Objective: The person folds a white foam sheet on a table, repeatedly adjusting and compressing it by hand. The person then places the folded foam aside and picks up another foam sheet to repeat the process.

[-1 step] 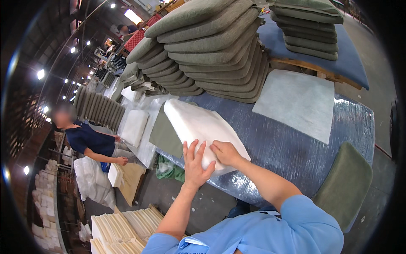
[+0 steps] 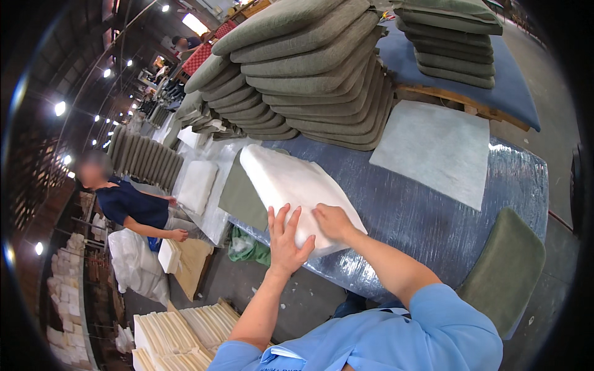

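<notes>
A white, soft-looking padded cushion [image 2: 297,179] lies at a slant on the plastic-covered blue table [image 2: 408,229]. On its near end rests my left hand [image 2: 286,244], fingers spread and the thumb stretched toward the right. My right hand [image 2: 334,224] is closed against the top of the same padding, its fingers curled and pressed together; the fingertips are partly hidden. A flat grey-green piece of fabric [image 2: 244,195] sticks out from under the cushion's left side.
Tall stacks of grey-green cushions [image 2: 315,80] stand beyond my hands. A pale sheet of wadding [image 2: 433,148] lies to the right, and a grey-green cushion [image 2: 507,266] sits at the right edge. Cream foam pieces [image 2: 173,334] are stacked lower left. A co-worker [image 2: 133,204] stands at left.
My right hand has shifted very slightly to the right over the padding. My left hand and the cushion look unmoved.
</notes>
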Demonstrator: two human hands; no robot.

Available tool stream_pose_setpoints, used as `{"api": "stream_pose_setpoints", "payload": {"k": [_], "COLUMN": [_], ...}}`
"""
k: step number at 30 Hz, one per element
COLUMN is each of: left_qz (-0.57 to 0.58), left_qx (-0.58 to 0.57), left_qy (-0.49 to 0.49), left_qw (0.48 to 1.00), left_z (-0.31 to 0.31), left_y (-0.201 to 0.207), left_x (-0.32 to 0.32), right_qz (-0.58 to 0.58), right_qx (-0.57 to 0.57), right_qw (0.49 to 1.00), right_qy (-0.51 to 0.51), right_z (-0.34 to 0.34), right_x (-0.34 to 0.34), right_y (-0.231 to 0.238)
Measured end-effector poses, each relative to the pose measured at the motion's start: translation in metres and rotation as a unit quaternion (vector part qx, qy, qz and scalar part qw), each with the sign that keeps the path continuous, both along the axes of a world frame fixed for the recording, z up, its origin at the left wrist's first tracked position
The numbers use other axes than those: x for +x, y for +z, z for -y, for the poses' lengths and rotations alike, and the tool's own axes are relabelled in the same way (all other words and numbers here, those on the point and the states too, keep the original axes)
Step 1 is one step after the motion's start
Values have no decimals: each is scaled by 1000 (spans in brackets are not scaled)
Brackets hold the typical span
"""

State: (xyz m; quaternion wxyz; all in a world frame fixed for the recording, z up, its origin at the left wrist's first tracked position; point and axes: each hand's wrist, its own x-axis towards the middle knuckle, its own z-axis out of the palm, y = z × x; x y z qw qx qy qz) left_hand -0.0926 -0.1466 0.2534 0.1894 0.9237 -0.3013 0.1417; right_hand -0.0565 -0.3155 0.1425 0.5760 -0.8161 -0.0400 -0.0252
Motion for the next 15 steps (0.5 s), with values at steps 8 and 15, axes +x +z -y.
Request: {"api": "stream_pose_setpoints", "payload": {"k": [8, 15], "left_qz": [-11, 3], "left_qx": [-13, -2], "left_qy": [-2, -6], "left_qw": [1000, 1000], "left_z": [-5, 0], "left_y": [-1, 0], "left_x": [1, 3], "right_qz": [-76, 34], "right_qx": [159, 78], "right_qw": [984, 996], "right_qy": [-3, 16], "right_z": [6, -5], "right_x": [-2, 2], "right_y": [4, 16]}}
